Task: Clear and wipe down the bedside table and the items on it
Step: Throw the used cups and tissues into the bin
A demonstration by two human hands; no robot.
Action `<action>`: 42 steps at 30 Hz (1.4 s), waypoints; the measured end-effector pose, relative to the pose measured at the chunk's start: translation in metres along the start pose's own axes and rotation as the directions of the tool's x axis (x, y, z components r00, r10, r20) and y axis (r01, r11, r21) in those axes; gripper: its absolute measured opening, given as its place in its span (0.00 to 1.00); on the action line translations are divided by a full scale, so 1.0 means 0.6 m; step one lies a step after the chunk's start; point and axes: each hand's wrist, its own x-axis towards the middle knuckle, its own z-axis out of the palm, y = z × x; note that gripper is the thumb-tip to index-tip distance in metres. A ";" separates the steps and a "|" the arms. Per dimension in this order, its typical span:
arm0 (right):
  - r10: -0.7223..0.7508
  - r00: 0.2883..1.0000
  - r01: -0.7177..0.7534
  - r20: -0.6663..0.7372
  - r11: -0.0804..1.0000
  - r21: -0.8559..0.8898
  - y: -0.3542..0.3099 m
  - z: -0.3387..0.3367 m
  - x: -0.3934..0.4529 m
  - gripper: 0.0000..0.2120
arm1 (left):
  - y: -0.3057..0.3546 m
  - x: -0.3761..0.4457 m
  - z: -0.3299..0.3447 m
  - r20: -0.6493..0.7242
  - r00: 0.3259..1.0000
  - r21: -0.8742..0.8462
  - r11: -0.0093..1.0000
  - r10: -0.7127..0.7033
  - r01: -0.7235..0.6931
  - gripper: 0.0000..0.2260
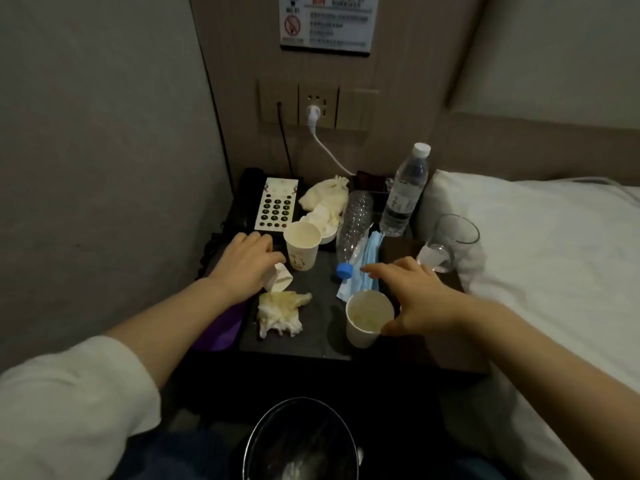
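Reaching over the cluttered counter (322,337), the person has both hands low among the rubbish. The left hand (242,268) lies curled over a small scrap of white paper (280,277) just left of the far paper cup (302,245); the fingers look closed around the scrap, though part of the grip is hidden beneath the palm. The right hand (420,299) is at the near paper cup (369,318), thumb against its right rim and fingers spread above, so its grip reads as released, about to close and not yet closed.

Between the hands lie a crumpled stained tissue (280,313), an empty plastic bottle (353,233) on its side with a blue cap, and a blue face mask (363,271) partly under it. Farther back sit more tissues (323,197), a telephone (275,206), and an upright water bottle (403,192). A drinking glass (450,242) stands at the right edge, touching the bed pillow (446,195). A lined bin (301,441) waits near, below the counter's front edge.

The near cup appears to hold some yellowish liquid. A thumb-only pinch on thin paper could buckle the wall and tip the contents over the counter, the mask or the bedding. The spread fingers could also nudge the lying bottle, which may roll. A sweeping elbow to the right could knock the glass, poised close to the edge.
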 end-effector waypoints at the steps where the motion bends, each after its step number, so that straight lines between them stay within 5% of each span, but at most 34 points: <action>1: 0.016 1.000 -0.017 0.027 1.000 0.015 -0.001 0.001 0.003 0.48 | 0.000 0.005 0.000 0.016 1.000 0.028 1.000 0.005 -0.006 0.22; 14: -0.031 1.000 0.031 0.005 0.999 -0.037 -0.011 0.033 0.027 0.42 | 0.003 0.000 0.020 -0.032 0.995 -0.015 0.996 -0.090 0.090 0.14; 23: 0.009 0.990 -0.002 -0.140 0.999 0.049 -0.020 0.032 0.016 0.42 | -0.030 -0.022 0.020 -0.210 0.941 -0.188 0.955 -0.267 0.229 0.09; 30: 0.075 0.946 -0.015 -0.316 0.982 0.190 -0.041 -0.030 0.035 0.42 | -0.058 -0.026 -0.015 -0.323 0.806 -0.413 0.840 -0.496 0.352 0.06; 36: 0.140 0.872 0.093 -0.470 0.894 0.437 -0.094 -0.117 0.151 0.40 | -0.066 -0.013 -0.025 -0.241 0.682 -0.663 0.630 -0.691 0.404 0.05; 39: 0.154 0.880 0.033 -0.450 0.924 0.380 -0.119 -0.107 0.213 0.40 | -0.053 -0.003 -0.030 -0.183 0.663 -0.762 0.531 -0.726 0.371 0.04; 42: 0.174 0.902 -0.033 -0.395 0.940 0.339 -0.129 -0.074 0.250 0.40 | -0.041 0.008 -0.031 -0.182 0.688 -0.774 0.534 -0.703 0.341 0.04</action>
